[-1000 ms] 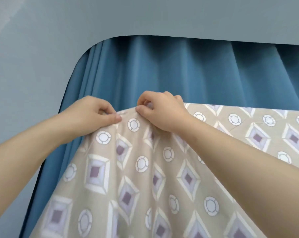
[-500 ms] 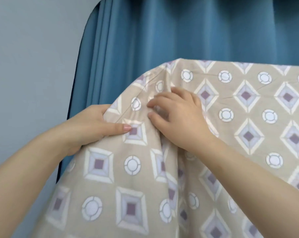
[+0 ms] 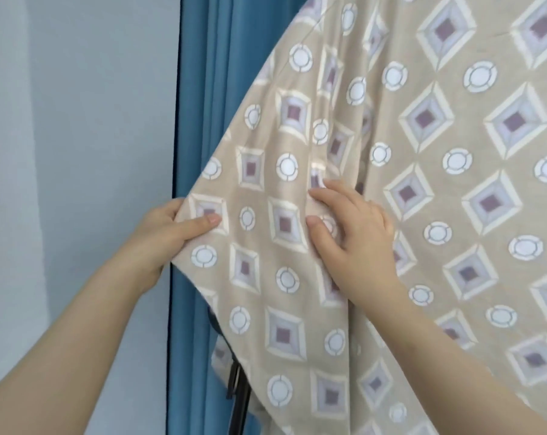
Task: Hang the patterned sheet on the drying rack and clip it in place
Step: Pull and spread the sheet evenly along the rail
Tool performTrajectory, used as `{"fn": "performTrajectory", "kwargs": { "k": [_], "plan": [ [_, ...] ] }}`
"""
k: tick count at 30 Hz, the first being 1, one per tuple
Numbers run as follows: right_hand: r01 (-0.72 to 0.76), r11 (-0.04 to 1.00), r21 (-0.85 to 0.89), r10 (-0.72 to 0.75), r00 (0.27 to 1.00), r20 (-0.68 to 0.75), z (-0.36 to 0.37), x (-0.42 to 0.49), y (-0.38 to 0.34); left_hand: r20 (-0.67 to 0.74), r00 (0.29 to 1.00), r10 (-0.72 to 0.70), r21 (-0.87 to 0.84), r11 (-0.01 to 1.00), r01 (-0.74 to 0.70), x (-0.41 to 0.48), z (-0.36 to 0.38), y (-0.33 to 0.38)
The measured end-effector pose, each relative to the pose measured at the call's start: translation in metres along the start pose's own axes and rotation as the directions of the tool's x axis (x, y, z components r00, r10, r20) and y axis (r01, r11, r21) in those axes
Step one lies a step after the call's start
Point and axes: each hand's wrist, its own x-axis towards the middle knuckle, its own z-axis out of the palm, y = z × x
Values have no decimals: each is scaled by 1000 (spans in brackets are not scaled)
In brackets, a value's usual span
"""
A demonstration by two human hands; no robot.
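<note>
Left hand (image 3: 162, 237) pinches the sheet (image 3: 454, 183) at its edge; right hand (image 3: 357, 233) grips a fold. Behind: blue curtain (image 3: 203, 89), grey wall (image 3: 77, 120), dark pole (image 3: 237, 400).

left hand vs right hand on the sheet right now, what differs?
The left hand grips the patterned sheet at its side edge, thumb on the front, fingers behind; the right hand lies on the sheet's front face, further in. The left hand's fingers are hidden; the right hand's show, spread. Whether the right hand pinches a fold is unclear. Both touch the sheet.
</note>
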Motion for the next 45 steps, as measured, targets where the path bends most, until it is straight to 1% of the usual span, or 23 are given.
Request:
{"fn": "performTrajectory", "kwargs": {
  "k": [2,3,5,8,10,12,15,17,20,22,24,26,28,30,35,42,45],
  "plan": [
    [1,999,50,-1,1000,-2,4,-17,2,22,999,-34,-64,997,36,-13,-3,-23],
    [7,997,76,-6,1000,-6,6,-25,2,12,999,-44,-112,993,45,-19,-2,-31],
    [11,987,158,-13,1000,10,8,-36,3,-53,997,-49,-241,970,34,-29,-3,-43],
    [-27,959,282,-6,993,116,9,-52,6,-72,997,-14,-397,918,-16,-44,-5,-48],
    [-50,951,306,-5,984,176,12,-66,9,-29,999,17,-425,905,-27,-54,-2,-50],
    [-107,938,328,29,972,235,13,-82,9,24,999,30,-407,913,-17,-64,4,-52],
    [-187,921,342,64,938,341,12,-96,7,46,998,39,-403,915,-18,-72,14,-50],
    [-212,916,340,75,924,374,11,-98,5,56,998,40,-397,918,-14,-74,19,-50],
    [-288,870,401,108,903,416,12,-98,-10,67,998,-3,-347,938,26,-74,31,-49],
    [-311,864,395,116,887,446,20,-99,-22,83,996,-15,-351,936,43,-72,36,-54],
    [-326,872,364,148,886,438,31,-99,-29,77,997,0,-351,936,27,-68,35,-57],
    [-371,857,358,191,874,447,39,-99,-31,27,1000,6,-323,946,3,-62,31,-59],
    [-429,819,382,232,855,464,46,-98,-31,0,1000,-15,-321,947,14,-52,28,-62],
    [-458,802,385,256,844,471,51,-99,-34,-1,1000,-25,-320,947,24,-47,27,-66],
    [-500,761,414,324,845,425,61,-105,-38,-30,998,-57,-300,953,45,-46,31,-73],
    [-499,722,478,279,843,460,51,-108,-31,-117,991,-63,-303,953,25,-57,37,-69],
    [-499,719,483,272,842,466,50,-112,-31,-142,988,-65,-278,960,23,-63,38,-65]
  ]
}}
